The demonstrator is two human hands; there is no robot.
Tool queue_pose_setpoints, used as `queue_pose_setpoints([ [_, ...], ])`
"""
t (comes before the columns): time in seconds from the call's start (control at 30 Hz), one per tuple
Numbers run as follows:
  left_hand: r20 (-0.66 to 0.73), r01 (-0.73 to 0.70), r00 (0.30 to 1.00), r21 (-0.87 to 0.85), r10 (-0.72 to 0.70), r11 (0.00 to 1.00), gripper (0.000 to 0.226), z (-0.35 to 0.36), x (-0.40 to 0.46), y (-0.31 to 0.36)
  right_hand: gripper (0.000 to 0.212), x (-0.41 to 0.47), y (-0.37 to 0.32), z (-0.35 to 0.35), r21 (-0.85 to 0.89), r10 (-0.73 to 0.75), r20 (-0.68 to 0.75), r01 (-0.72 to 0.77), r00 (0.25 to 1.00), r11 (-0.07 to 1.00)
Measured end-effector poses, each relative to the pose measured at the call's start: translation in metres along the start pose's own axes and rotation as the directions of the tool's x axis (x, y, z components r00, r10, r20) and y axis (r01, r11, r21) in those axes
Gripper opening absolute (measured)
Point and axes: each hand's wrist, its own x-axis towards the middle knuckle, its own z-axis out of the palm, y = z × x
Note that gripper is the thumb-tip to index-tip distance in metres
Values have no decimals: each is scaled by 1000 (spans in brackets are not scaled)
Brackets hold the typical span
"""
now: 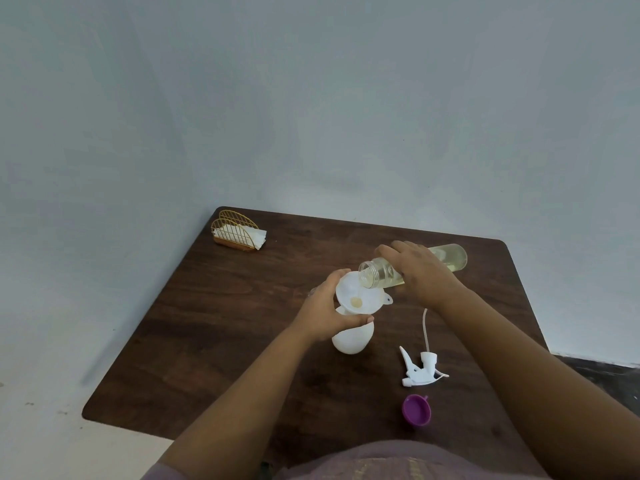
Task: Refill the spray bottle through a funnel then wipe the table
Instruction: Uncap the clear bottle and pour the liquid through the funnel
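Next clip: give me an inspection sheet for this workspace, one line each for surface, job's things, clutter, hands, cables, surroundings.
Surface: dark wooden table.
Job's things: white funnel sits in white spray bottle; tilted clear refill bottle of yellowish liquid over funnel; spray trigger head lies detached, tube attached.
Clutter: purple cap; gold wire napkin holder at far corner.
Hands: left hand grips bottle neck at funnel; right hand holds refill bottle.
Cables: nothing seen.
Surroundings: plain pale wall.

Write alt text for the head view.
A right hand tips a clear bottle of pale liquid into a white funnel, which the left hand steadies on a white spray bottle. On the brown table lie the spray head, a purple cap and a napkin holder.
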Motion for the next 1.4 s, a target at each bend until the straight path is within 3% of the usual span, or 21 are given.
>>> queue_pose_setpoints([
  [1.4,30,4,1000,11,-4,1000,81,-2,-2,4,49,-6,-4,-5,-13,15,-30,-15,999,1000],
])
